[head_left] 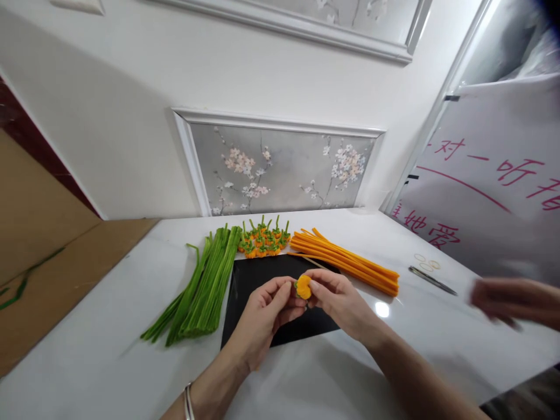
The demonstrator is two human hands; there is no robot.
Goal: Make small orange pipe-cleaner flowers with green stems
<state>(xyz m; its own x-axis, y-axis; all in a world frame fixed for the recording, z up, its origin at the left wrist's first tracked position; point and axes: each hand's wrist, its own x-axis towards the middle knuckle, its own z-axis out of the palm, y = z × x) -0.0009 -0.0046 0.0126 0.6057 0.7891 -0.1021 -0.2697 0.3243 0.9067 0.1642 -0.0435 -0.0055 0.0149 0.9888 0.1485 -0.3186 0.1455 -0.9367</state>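
Observation:
Over the black mat (245, 312), my left hand (266, 309) and my right hand (339, 300) meet at a small orange pipe-cleaner ornament (303, 287) with a green end. My right thumb and fingers pinch its orange side. My left fingertips are closed on its green end, which they partly hide. Just beyond the mat stands a cluster of finished-looking orange ornaments (262, 244) with green tops and upright green stems. Left of the mat lies a bundle of green pipe cleaners (205, 286); to the right is a bundle of orange pipe cleaners (350, 262).
Another person's hand (503, 297), blurred, reaches in from the right. Close to it lie tweezers (432, 280) and several thin rings (426, 262) on the white table (184, 379). Cardboard (56, 280) borders the left side. A panelled wall (280, 169) rises behind the table.

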